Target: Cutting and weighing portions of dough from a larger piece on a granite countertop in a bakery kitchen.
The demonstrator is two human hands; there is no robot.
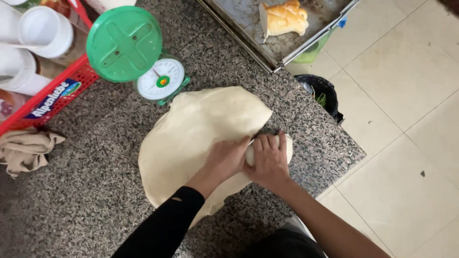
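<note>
together now, left hand (pixel 227 160) and right hand (pixel 268 160) press side by side, clamped on a small pale dough lump (pixel 288 147) beside the wide flat pale dough sheet (pixel 196 138) on the speckled granite counter (pixel 86 191).

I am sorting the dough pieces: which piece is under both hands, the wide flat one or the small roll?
The small roll at the flat sheet's right edge; the right hand wraps it, the left hand touches it.

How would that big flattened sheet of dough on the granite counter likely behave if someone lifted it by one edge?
The dough sheet looks thin and wide, so it would probably flop and stretch. It lies flat against the counter, so it may cling. The small dough piece under the right hand looks soft.
</note>
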